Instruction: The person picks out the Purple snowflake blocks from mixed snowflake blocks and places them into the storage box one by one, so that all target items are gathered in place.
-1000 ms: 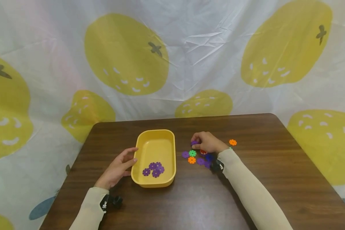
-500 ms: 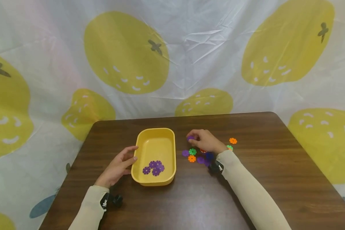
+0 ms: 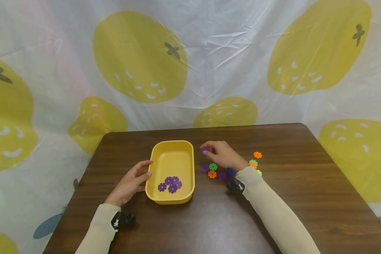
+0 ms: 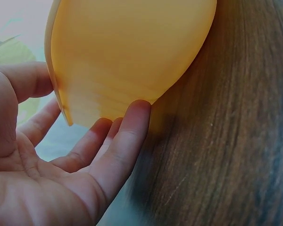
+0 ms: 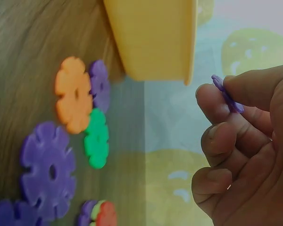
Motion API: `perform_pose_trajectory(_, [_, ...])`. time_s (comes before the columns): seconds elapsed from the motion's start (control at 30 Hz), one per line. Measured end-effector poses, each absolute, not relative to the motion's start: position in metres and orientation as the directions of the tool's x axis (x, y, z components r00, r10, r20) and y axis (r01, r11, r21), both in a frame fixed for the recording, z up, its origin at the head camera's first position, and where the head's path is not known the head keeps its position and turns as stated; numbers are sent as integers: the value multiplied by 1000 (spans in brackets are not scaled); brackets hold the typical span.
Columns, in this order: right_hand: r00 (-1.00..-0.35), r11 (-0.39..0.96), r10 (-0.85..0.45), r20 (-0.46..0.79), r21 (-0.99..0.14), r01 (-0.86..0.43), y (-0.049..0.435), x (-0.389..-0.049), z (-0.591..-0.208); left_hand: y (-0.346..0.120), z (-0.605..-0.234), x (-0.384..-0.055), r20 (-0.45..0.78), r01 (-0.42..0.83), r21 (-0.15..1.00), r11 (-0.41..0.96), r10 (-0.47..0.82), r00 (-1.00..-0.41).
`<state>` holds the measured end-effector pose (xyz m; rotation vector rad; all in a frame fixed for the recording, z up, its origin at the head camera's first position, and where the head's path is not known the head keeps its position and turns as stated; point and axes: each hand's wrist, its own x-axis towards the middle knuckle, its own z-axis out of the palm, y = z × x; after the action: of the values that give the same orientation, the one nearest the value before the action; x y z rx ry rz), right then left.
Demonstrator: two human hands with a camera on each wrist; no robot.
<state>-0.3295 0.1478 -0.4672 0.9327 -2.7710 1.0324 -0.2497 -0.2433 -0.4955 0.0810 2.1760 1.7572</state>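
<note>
My left hand point(image 3: 131, 183) holds the left side of a yellow plastic basin point(image 3: 193, 173); in the left wrist view its thumb hooks over the rim while fingertips point(image 4: 137, 113) lie against the outer wall. Several purple snowflake discs point(image 3: 173, 188) lie in the near part of the basin. To the right of the basin, my right hand point(image 3: 223, 154) pinches one purple snowflake disc point(image 5: 228, 96) between thumb and index finger, edge-on in the right wrist view. Its other fingers are curled. The hand is above the table, close to the basin's right rim.
Loose discs lie under and beside my right forearm: a green disc point(image 3: 213, 167), an orange disc point(image 3: 212, 174), purple ones and a dark blue disc point(image 3: 231, 171). Farther right is another orange disc point(image 3: 258, 155) with green and yellow ones. A fruit-print curtain point(image 3: 206, 70) hangs behind the brown table point(image 3: 206, 229).
My right hand has lifted the purple disc from the loose pieces and moved left toward the basin, uncovering discs at the right. My left hand and the basin have stayed put.
</note>
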Motion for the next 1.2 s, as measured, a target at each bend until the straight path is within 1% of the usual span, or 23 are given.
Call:
perform_pose_trajectory(0.3, [-793,570,-544,274,-572,-589,132,-317,-450,-244,-494,-251,-232,-171,954,245,250,-940])
perform_pose_trajectory(0.67, [-761,506,-580,289,-605,-615,115,-307,-440,-244,-494,-251,-235,-170,953,251,256,-938])
perform_pose_trajectory(0.9, [-747,481,-605,275,-621,-619,103,-300,-435,-244,-494,-250,-231,-167,955,245,260,-938])
perform_pose_trajectory(1.2, [-690,438,-651,316,-586,-682,85,-296,-437,-245,-496,-250,-223,-158,958,239,272,-936])
